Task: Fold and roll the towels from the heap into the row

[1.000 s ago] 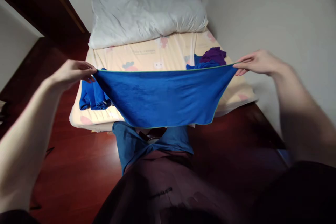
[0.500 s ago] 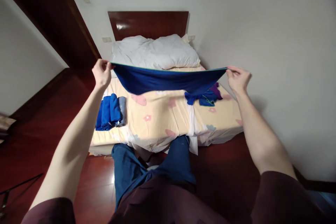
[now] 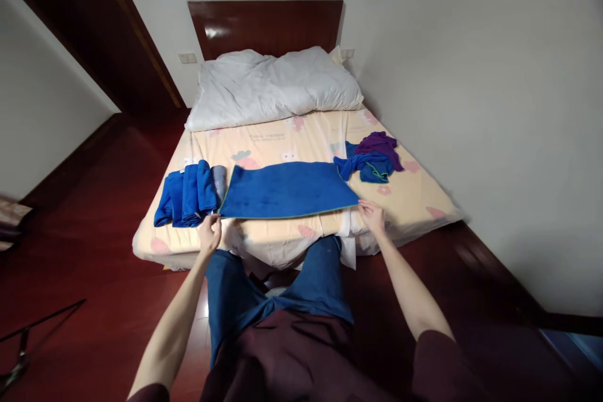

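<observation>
A blue towel [image 3: 289, 190] with green edging lies spread across the bed, its near edge pulled straight between my hands. My left hand [image 3: 210, 232] is closed on the near left corner, beside the folded towels. The near right corner is pinched in my right hand [image 3: 373, 216]. Left of the spread towel sit several folded blue towels [image 3: 190, 193] and a grey rolled towel [image 3: 219, 182]. To the right is a loose heap with a purple cloth [image 3: 378, 146] and crumpled blue cloths [image 3: 374, 168], one with green edging.
The bed [image 3: 273, 138] has a cream patterned sheet. A white quilt [image 3: 277, 85] lies bunched by the dark wooden headboard [image 3: 266, 26]. A wall stands close on the right. A black metal stand [image 3: 23, 342] is on the red floor at lower left.
The blue towel has come down from the air and now lies on the bed. Both hands have lowered toward me and moved closer together, still holding its corners.
</observation>
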`<state>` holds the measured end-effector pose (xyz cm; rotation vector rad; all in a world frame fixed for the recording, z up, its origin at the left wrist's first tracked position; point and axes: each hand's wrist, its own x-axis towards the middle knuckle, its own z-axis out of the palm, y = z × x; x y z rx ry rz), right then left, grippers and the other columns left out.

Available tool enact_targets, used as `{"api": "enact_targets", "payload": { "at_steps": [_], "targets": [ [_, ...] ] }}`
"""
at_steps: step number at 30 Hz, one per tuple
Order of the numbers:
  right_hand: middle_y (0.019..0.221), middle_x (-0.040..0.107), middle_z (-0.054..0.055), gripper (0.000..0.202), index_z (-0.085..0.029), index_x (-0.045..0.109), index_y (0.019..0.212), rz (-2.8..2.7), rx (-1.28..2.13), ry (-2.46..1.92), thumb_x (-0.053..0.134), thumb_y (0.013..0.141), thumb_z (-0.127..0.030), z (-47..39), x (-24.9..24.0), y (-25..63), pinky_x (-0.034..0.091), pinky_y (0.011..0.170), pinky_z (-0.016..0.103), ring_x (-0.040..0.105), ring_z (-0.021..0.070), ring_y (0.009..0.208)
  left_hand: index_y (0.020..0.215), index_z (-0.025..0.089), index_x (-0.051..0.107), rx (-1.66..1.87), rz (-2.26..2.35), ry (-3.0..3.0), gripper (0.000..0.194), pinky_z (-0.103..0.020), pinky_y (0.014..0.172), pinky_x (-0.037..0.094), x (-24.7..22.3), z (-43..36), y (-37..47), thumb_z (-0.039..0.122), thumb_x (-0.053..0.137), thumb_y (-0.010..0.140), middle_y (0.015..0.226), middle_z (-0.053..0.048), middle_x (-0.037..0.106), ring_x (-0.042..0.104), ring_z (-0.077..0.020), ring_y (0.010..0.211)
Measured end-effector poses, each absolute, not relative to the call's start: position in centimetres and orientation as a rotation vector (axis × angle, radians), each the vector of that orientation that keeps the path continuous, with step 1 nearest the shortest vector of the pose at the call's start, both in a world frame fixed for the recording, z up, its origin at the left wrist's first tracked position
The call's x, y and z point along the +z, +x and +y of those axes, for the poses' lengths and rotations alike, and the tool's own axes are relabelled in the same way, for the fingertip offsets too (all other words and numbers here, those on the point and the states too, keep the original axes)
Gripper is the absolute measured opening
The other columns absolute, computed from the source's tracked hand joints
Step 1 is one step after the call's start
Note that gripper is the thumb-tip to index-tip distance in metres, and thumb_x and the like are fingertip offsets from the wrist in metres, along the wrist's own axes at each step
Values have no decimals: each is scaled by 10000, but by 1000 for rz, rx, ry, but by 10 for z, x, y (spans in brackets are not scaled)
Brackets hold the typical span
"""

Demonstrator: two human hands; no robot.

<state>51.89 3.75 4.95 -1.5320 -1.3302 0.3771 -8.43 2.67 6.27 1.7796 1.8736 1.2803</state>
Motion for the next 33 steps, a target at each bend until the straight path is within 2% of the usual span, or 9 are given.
{"api": "enact_targets", "payload": {
  "at_steps": [4, 8, 13, 17, 22, 24, 27, 30, 33],
  "targets": [
    [1004, 805, 150, 237, -190, 759, 736, -1360, 465, -1686, 636, 762, -391, -2, -6, 519, 669, 881, 480, 782, 289, 898, 990, 179, 628, 1139, 1871, 1639, 343, -436, 927, 577, 11, -8, -88, 479, 485, 903, 1024, -134, 716, 708, -272, 968],
    [1043, 800, 140, 249, -205, 761, 784, -1437, 402, -1713, 596, 789, -392, -22, -25, 534, 660, 908, 469, 782, 289, 934, 982, 192, 630, 1008, 1885, 1648, 354, -424, 844, 583, -4, -21, -99, 500, 476, 902, 967, -114, 713, 689, -257, 869],
    [979, 802, 133, 247, -211, 759, 802, -1620, 317, -1775, 569, 811, -367, -21, -25, 550, 614, 972, 495, 768, 299, 946, 868, 210, 624, 770, 1758, 1969, 273, -401, 820, 545, 4, -17, -116, 427, 460, 891, 868, -90, 673, 630, -254, 848],
    [946, 798, 118, 219, -211, 750, 781, -1680, 292, -1786, 557, 799, -313, -16, -27, 551, 591, 978, 479, 744, 294, 959, 773, 228, 628, 401, 1572, 2310, 283, -422, 817, 504, 23, -4, -114, 390, 441, 911, 820, -92, 664, 591, -280, 866],
    [926, 766, 107, 212, -208, 733, 740, -1753, 242, -1898, 524, 782, -213, -9, -18, 538, 549, 1000, 463, 682, 287, 986, 937, 220, 699, 302, 1466, 2560, 352, -456, 902, 488, 52, 31, -42, 379, 393, 1005, 961, -120, 695, 602, -300, 999],
    [990, 757, 123, 245, -200, 755, 815, -1753, 212, -1967, 511, 828, -221, -4, -11, 528, 522, 1037, 491, 655, 304, 1053, 1113, 222, 708, 368, 1398, 2581, 365, -479, 978, 484, 54, 50, 7, 351, 380, 1018, 1176, -133, 702, 597, -306, 1139],
    [1242, 714, 142, 356, -188, 759, 1108, -1731, 187, -1961, 466, 922, -265, 6, 2, 511, 471, 1122, 532, 609, 324, 1211, 1358, 214, 641, 466, 1361, 2544, 452, -491, 1147, 415, 41, 74, 78, 340, 370, 1019, 1520, -123, 549, 468, -307, 1424],
    [1511, 564, 116, 472, -220, 636, 1397, -1776, 231, -1875, 410, 1002, -346, 20, 15, 495, 424, 1194, 548, 517, 324, 1388, 1476, 187, 568, 508, 1444, 2443, 524, -511, 1248, 310, 13, 84, 123, 347, 379, 1014, 1635, -120, 419, 354, -310, 1533],
    [1658, 396, 57, 526, -271, 515, 1525, -1895, 282, -1837, 383, 1034, -401, 42, 24, 487, 366, 1246, 558, 375, 310, 1527, 1542, 178, 499, 562, 1532, 2390, 563, -535, 1277, 248, -12, 82, 137, 344, 388, 1015, 1664, -129, 359, 305, -307, 1562]
  ]
}}
